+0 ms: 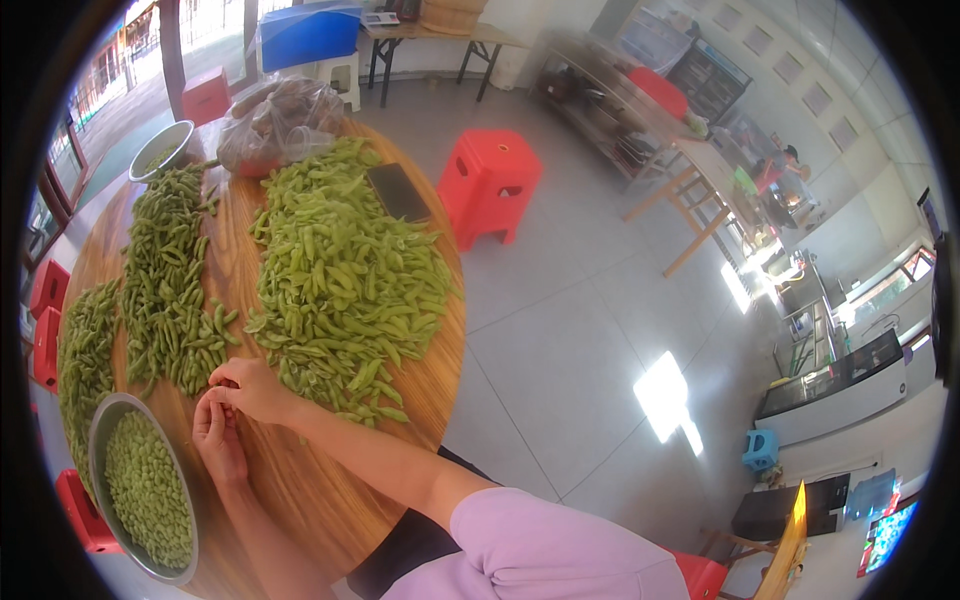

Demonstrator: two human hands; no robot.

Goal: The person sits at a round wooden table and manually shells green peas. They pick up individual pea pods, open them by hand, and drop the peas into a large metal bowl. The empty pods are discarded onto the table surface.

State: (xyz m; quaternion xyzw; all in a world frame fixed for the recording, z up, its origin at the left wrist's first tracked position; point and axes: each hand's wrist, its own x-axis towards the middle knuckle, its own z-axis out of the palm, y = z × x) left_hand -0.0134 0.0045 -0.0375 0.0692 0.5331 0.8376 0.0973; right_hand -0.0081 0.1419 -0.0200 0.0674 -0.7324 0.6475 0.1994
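On a round wooden table [285,480], my left hand [219,442] and my right hand [255,390] meet at the fingertips, just below a long pile of plump green bean pods [169,277]. Whatever lies between the fingers is hidden, so I cannot tell if a pod is there. A metal bowl [193,517] of shelled green beans [146,487] stands to the left of my hands. Lighter, flatter pods [345,277] form a broad heap beyond my right hand. More pods [86,352] lie along the table's left edge.
A clear plastic bag of brownish items [281,120], a smaller bowl [161,150] and a dark flat object [397,192] sit towards the far side. A red plastic stool [491,180] stands right of the table, with more red stools at left. A person [772,169] is far off.
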